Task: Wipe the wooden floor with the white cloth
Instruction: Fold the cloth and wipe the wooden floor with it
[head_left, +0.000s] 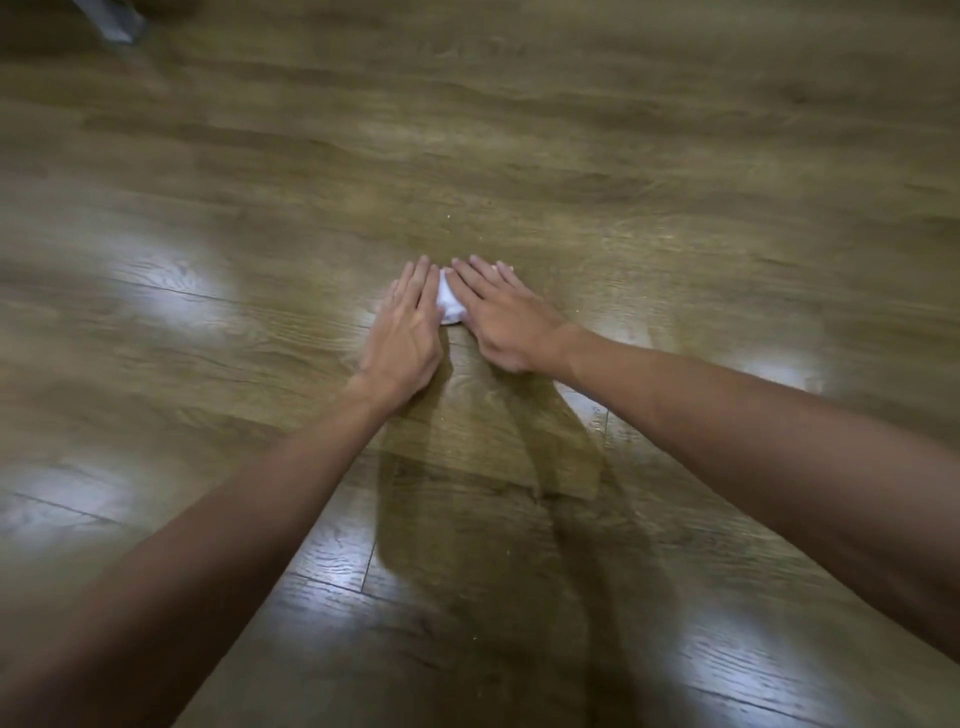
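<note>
A small white cloth (450, 303) lies flat on the wooden floor (571, 182), mostly covered by both of my hands. My left hand (408, 325) presses on its left part with fingers flat and close together. My right hand (501, 312) presses on its right part, fingers stretched forward. Only a narrow strip of cloth shows between the hands. Both arms reach far forward. A darker, dull streak (467, 519) runs on the floor from the cloth back toward me.
Brown wood-look planks fill the view, with bright light reflections (171, 280) at left and right. A grey object (117, 21) stands at the far upper left corner.
</note>
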